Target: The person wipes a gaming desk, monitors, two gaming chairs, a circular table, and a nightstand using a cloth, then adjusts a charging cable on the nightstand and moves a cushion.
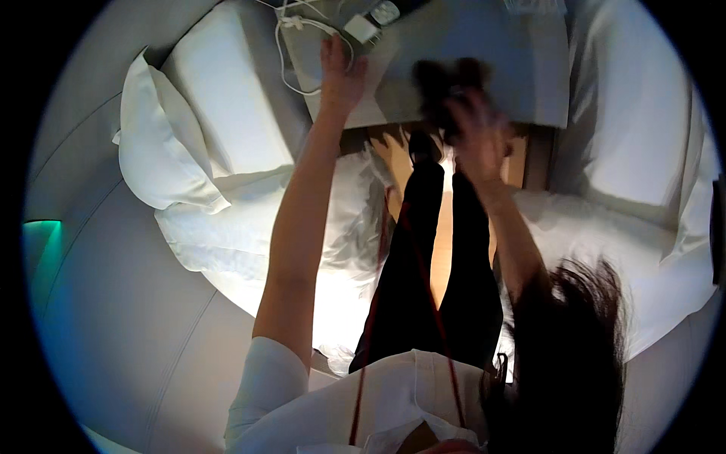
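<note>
My left hand (344,79) lies over the edge of a grey tabletop (484,45), its fingers stretched out and touching or just above a looped white cable (281,53). Just right of those fingertips sits a small white plug adapter (361,29). A dark, lumpy object (435,85) is at my right hand (478,130), over the tabletop's near edge. Motion blurs both, and I cannot make out the object's kind. My right fingers appear wrapped around its near side.
White pillows (162,140) and white bedding (249,227) lie at the left, and another white cushion (635,113) stands at the right. A clear plastic item (534,6) rests at the tabletop's far right. My legs (408,272) extend beneath the table. Long dark hair (571,356) hangs at lower right.
</note>
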A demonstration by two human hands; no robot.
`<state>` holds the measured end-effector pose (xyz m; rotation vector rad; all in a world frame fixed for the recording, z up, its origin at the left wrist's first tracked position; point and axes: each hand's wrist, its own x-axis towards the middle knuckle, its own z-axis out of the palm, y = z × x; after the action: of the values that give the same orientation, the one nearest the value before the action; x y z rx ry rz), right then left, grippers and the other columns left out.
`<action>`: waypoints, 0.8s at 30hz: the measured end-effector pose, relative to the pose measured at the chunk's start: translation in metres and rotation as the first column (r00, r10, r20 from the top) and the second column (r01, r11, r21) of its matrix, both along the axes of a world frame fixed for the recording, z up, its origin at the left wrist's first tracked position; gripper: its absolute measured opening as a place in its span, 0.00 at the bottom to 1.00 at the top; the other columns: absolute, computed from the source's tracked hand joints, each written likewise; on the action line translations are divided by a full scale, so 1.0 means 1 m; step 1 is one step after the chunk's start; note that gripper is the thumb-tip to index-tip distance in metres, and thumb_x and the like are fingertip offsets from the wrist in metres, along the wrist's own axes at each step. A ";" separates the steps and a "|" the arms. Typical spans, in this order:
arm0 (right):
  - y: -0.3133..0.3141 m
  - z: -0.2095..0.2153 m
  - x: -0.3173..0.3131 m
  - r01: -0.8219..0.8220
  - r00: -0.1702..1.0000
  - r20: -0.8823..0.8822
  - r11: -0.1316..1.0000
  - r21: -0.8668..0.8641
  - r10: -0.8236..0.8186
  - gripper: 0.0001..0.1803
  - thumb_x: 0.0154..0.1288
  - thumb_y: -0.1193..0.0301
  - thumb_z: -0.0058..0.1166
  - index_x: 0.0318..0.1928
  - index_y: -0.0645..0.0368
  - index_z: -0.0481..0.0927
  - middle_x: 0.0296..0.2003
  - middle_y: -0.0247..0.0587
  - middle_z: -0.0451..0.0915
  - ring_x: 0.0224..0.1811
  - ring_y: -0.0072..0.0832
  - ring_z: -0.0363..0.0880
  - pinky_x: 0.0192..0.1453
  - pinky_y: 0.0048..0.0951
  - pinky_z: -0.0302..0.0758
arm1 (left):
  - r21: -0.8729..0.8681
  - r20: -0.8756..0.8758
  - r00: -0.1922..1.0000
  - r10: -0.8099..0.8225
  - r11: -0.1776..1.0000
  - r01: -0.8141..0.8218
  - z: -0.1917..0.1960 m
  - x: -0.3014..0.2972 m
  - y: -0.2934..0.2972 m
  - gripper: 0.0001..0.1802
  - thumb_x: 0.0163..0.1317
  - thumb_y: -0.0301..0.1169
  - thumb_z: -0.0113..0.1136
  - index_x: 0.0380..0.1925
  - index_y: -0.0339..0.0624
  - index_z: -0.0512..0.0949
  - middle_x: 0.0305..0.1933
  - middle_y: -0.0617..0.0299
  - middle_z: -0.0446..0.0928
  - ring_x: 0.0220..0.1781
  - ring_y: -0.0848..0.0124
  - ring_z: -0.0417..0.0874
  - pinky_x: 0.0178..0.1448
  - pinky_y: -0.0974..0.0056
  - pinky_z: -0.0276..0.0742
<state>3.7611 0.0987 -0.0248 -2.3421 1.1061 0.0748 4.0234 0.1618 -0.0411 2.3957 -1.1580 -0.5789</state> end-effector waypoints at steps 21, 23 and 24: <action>0.103 -0.238 -0.043 0.481 0.807 0.452 0.867 -0.129 -0.381 0.24 0.59 0.69 0.57 0.56 0.60 0.71 0.50 0.49 0.76 0.53 0.39 0.76 0.59 0.39 0.71 | 0.175 0.104 0.867 -0.488 0.867 0.467 -0.043 -0.013 0.143 0.48 0.66 0.55 0.45 0.71 0.35 0.36 0.75 0.38 0.29 0.76 0.45 0.25 0.72 0.42 0.23; 0.086 -0.249 -0.017 0.500 0.812 0.448 0.842 -0.202 -0.374 0.24 0.59 0.69 0.56 0.56 0.60 0.70 0.50 0.49 0.76 0.53 0.40 0.75 0.59 0.39 0.70 | 0.178 0.133 0.830 -0.541 0.837 0.517 -0.039 -0.016 0.142 0.47 0.67 0.54 0.44 0.71 0.36 0.36 0.75 0.38 0.29 0.76 0.46 0.25 0.73 0.45 0.23; 0.082 -0.253 -0.007 0.506 0.812 0.450 0.832 -0.225 -0.372 0.24 0.59 0.69 0.56 0.56 0.61 0.70 0.50 0.50 0.76 0.53 0.40 0.75 0.59 0.39 0.70 | 0.163 0.140 0.828 -0.543 0.838 0.521 -0.037 -0.018 0.141 0.47 0.67 0.53 0.44 0.71 0.36 0.35 0.75 0.39 0.29 0.77 0.47 0.25 0.74 0.46 0.22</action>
<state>3.7539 0.1807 -0.2774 -2.1581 1.5131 -0.7833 4.0058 0.3028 -0.0785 2.2404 -1.9571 -0.6174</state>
